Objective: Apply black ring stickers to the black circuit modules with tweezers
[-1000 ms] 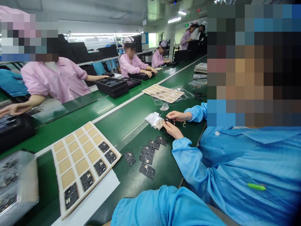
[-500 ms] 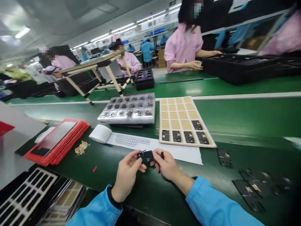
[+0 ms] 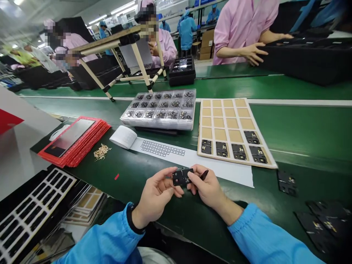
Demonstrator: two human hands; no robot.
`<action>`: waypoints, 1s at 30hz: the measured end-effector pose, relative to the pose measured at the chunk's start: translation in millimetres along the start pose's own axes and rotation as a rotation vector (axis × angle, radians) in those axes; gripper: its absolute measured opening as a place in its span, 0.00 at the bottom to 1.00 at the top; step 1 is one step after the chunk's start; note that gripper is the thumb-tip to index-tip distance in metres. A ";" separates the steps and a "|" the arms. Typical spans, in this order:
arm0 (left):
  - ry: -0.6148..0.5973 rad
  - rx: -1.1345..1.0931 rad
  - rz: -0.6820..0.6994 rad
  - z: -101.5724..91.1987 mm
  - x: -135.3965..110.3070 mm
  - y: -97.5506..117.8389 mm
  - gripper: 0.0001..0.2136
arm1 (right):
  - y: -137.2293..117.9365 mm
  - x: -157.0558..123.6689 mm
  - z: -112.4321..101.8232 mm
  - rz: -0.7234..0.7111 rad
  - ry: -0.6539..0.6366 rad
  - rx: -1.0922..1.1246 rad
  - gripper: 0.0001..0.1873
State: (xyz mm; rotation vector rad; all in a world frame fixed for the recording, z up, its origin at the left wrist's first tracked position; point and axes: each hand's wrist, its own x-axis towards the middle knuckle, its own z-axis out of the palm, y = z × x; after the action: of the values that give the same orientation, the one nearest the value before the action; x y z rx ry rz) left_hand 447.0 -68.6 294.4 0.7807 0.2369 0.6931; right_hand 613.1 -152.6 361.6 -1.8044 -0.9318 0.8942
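Note:
Between my two hands is a small black plastic part [image 3: 181,177] with round holes and gold marks. My left hand [image 3: 156,192] is at its left end, index finger along the top corner and other fingers curled below. My right hand [image 3: 207,189] pinches the right end, thumb on its face. A dark, thin-tipped tool [image 3: 204,174], kind unclear, also sticks out of the right hand. Just beyond lies a white backing strip [image 3: 220,170] bearing rows of small black square frames [image 3: 162,148]. Its roll [image 3: 123,137] rests at the left end.
A divided tray [image 3: 232,113] holds several similar black parts at its near side. Behind the strip stands a clear compartment box [image 3: 158,110]. Red-edged sheets [image 3: 74,141] are stacked left, near a tan pile [image 3: 101,151]. Loose black parts [image 3: 321,223] lie right. Co-workers sit across the bench.
The view has shifted, so the bench things appear farther right and higher. My left thumb has come off the black part's face, and my right thumb now presses on it.

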 end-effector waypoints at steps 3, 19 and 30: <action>0.009 -0.033 -0.017 -3.1 1.1 -2.9 0.21 | -2.7 -1.2 2.2 0.019 0.007 0.013 0.20; 0.188 -0.107 -0.189 10.1 18.4 2.9 0.16 | -0.6 0.4 6.5 -0.002 0.012 -0.001 0.19; 0.045 0.008 -0.253 -12.4 31.9 -20.3 0.15 | 20.9 -3.4 -10.8 0.002 -0.008 -0.102 0.17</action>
State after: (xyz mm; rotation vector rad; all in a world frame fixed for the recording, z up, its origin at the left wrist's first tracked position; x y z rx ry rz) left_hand 475.6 -51.0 272.9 0.7280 0.3722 0.4710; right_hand 625.5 -166.3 346.8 -1.8898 -0.9963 0.8690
